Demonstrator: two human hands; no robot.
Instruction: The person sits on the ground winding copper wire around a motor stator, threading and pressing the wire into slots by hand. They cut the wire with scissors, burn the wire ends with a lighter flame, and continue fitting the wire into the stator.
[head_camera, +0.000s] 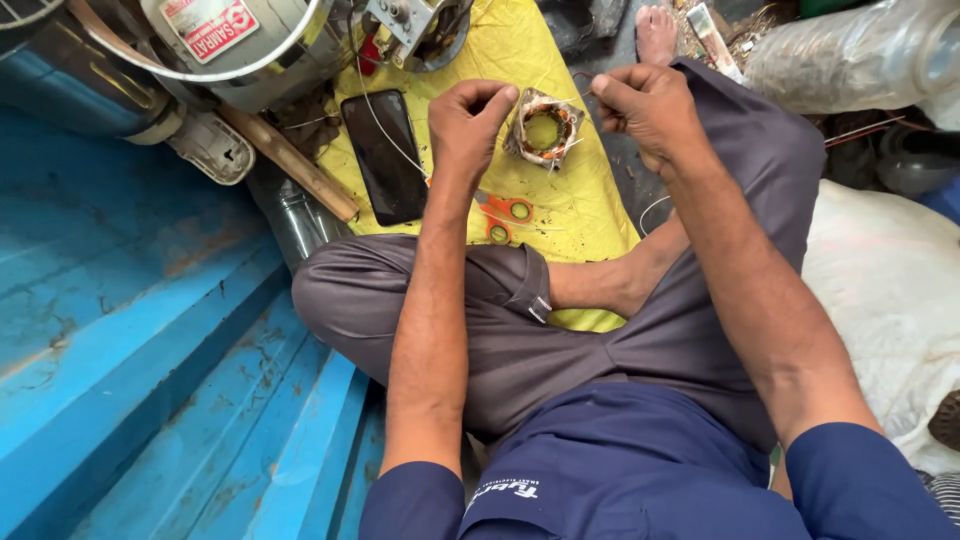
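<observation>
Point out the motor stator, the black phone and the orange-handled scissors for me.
motor stator (543, 130): head view, on its yellow-green centre opening.
black phone (385, 155): head view, middle of the dark screen.
orange-handled scissors (512, 212): head view, on the upper orange finger loop.

A single head-worn camera looks steeply down from close above a seated person's crossed legs, facing forward over both forearms to a yellow cloth (560, 215) on the floor, with a blue painted surface (130, 330) filling the frame's left.
</observation>
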